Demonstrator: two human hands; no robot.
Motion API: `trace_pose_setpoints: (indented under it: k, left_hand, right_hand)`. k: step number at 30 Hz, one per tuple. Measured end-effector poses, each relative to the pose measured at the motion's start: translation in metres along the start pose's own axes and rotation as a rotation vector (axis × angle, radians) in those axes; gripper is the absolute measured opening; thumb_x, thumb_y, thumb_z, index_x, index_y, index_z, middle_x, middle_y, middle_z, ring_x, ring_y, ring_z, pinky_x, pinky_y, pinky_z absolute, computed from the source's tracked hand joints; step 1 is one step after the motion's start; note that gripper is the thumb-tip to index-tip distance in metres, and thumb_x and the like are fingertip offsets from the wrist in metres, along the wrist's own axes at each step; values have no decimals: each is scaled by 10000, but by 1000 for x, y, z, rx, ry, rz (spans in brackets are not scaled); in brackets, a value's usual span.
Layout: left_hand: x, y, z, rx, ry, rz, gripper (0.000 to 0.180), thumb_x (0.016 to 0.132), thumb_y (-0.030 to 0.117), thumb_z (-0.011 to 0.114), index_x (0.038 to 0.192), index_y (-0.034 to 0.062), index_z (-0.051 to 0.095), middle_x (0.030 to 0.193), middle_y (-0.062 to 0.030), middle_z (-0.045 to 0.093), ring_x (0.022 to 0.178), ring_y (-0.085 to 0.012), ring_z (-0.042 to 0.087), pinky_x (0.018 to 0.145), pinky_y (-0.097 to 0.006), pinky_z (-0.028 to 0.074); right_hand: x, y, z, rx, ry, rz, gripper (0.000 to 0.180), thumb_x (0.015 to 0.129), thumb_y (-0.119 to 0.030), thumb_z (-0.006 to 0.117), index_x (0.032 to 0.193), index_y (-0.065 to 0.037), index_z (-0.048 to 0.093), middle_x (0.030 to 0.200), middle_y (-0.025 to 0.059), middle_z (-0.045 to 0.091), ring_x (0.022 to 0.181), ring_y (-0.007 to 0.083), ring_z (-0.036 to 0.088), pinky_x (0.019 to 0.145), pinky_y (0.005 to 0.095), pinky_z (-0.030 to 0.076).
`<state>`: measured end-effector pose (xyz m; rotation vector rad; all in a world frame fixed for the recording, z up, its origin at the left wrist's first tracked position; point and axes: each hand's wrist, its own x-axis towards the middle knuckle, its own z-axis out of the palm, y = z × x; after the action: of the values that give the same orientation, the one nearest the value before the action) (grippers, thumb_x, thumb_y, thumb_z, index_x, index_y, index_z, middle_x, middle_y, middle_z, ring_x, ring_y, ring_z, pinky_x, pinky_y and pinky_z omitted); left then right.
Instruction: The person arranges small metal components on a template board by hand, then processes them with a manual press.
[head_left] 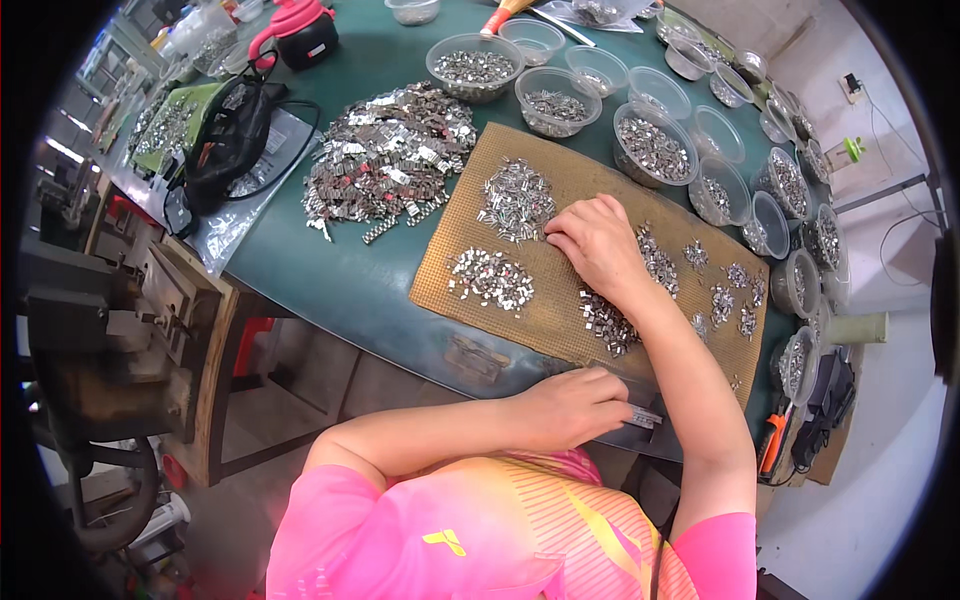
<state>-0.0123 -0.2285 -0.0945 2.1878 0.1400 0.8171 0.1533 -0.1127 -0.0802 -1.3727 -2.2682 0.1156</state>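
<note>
My right hand (598, 245) reaches over a tan ribbed mat (440, 262). Its thumb and fingertips come together at the edge of a pile of small silvery metal pieces (516, 200); anything between them is too small to make out. Nearer my body, my left hand (572, 408) is closed, fingers curled, beside a short metal strip (642, 414) at the table's front edge. What it grips, if anything, is hidden. A looser pile of flat shiny pieces (491, 279) lies on the mat's near left. Darker metal pieces (606, 322) spread under and beside my right forearm.
Clear plastic bowls (655, 146) of metal parts line the table's back and right. A large heap of metal link strips (388, 160) lies left of the mat. Further left are a black bag (228, 140) and a pink-lidded pot (298, 35). An orange-handled tool (772, 445) sits at the right edge.
</note>
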Motion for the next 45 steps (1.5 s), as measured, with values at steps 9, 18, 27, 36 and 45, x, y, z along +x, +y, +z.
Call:
trace_pose_setpoints:
  k: [9, 18, 27, 36, 45]
  left_hand:
    - [0, -19, -66, 124, 47, 23, 165, 857, 107, 741, 1003, 56, 685, 974, -85, 634, 963, -301, 636, 820, -413, 539]
    - [36, -82, -122, 572, 81, -190, 121, 856, 117, 747, 964, 65, 726, 938, -92, 643, 960, -315, 606, 847, -425, 508]
    - [65, -112, -122, 774, 11, -190, 93, 881, 164, 726, 913, 78, 709, 925, -98, 625, 964, -324, 601, 843, -440, 503]
    - [64, -112, -117, 701, 76, -115, 97, 923, 137, 688, 956, 61, 640, 930, -108, 620, 954, -330, 614, 814, -433, 508]
    - [48, -93, -124, 549, 115, -257, 99, 949, 96, 667, 999, 23, 622, 932, -146, 659, 897, -357, 646, 788, -422, 506]
  right_hand:
    - [-15, -5, -21, 57, 21, 156, 91, 958, -146, 674, 999, -66, 661, 980, 104, 703, 1012, 286, 661, 1082, 502, 402]
    - [-91, -35, -77, 373, 90, 474, 131, 948, -93, 682, 1071, -49, 676, 984, 103, 707, 961, 299, 682, 833, 389, 530]
    - [-160, -64, -110, 247, 26, 479, 87, 942, -109, 707, 1017, -66, 704, 962, 79, 741, 898, 267, 701, 1113, 520, 432]
    - [-200, -95, -87, 203, 32, 431, 106, 916, -48, 704, 1019, -69, 701, 1052, 56, 743, 1103, 267, 691, 1152, 522, 374]
    - [-210, -102, -74, 212, 84, 445, 99, 911, -55, 714, 1004, -81, 690, 1077, 34, 744, 1139, 267, 680, 1152, 536, 368]
